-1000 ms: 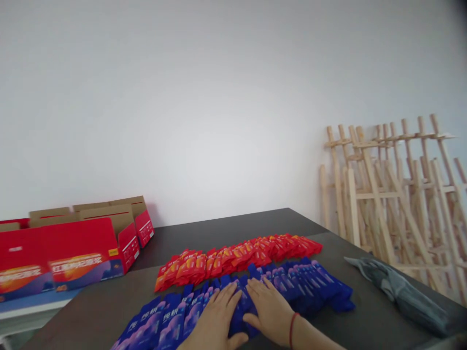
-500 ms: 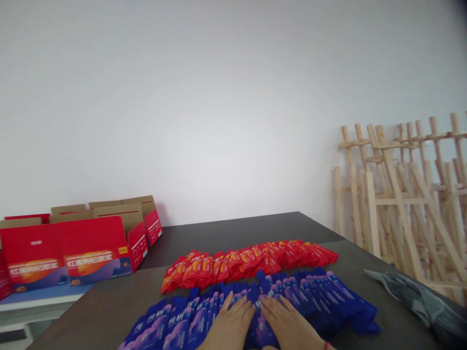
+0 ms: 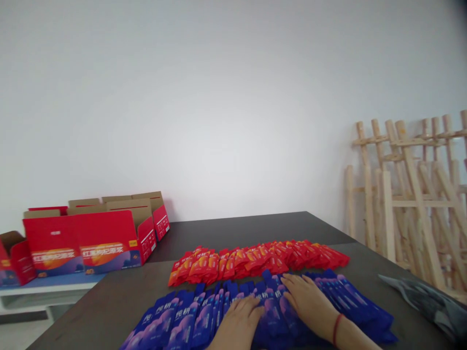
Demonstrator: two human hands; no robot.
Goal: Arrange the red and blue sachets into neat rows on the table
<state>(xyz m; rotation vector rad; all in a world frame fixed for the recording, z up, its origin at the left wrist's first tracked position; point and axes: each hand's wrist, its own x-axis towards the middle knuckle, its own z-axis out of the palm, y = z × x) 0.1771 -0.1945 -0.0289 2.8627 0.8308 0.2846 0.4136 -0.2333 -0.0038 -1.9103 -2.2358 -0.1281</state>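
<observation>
A long row of blue-and-purple pouches [image 3: 182,323] lies overlapped along the near part of the dark table. My left hand [image 3: 241,318] rests over the middle of this row, its fingers spread on the pouches and nothing visibly gripped. Farther right and forward, my right hand [image 3: 310,301], with a red cord at the wrist, lies across the pouches with fingers extended. Some pouches under both palms are hidden. Behind them runs a second row of red-and-orange pouches [image 3: 251,260], which neither hand touches.
Open red cartons [image 3: 109,238] stand at the left on a lower white shelf [image 3: 54,289]. The dark table [image 3: 233,231] reaches back to the wall. A clear-grey plastic bag [image 3: 423,296] lies on its right side. Wooden easel frames [image 3: 397,204] lean beyond the right edge.
My right hand has moved right and forward over the blue pouches, away from my left hand. My left hand stays near the row's middle. The view has swung slightly left.
</observation>
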